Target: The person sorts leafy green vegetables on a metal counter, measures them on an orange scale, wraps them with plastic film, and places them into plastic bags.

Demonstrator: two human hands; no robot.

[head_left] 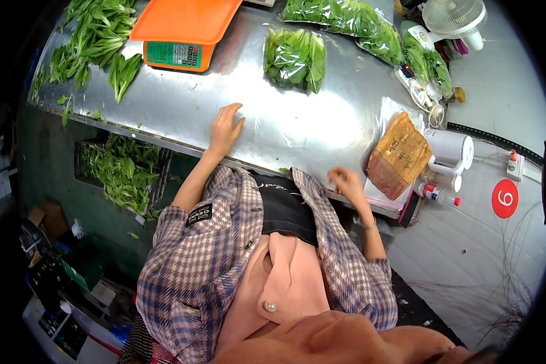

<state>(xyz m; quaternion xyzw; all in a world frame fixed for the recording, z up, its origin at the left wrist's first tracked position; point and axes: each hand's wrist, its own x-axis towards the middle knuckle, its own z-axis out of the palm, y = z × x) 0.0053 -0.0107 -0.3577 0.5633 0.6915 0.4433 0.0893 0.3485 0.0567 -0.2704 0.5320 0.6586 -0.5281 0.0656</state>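
Observation:
My left hand (225, 128) is over the front part of the steel table (182, 115), fingers stretched and thumb apart, holding nothing. At the table's front edge, my right hand (347, 185) has loosely bent fingers with no object visible in them. The nearest thing to it is a brown, worn board-like piece (400, 155) lying on white plastic bags (389, 111). Beyond both hands lies a clear bag of leafy greens (295, 59). An orange weighing scale (185, 27) with a green keypad panel stands farther left, its flat pan bare.
Loose leafy greens (97, 36) are heaped at the far left. More bagged greens (352, 21) line the back, near a white fan (455, 18). A crate of greens (118, 170) sits below the table. Right of the table are a power strip (414, 88) and a plastic bottle (437, 195).

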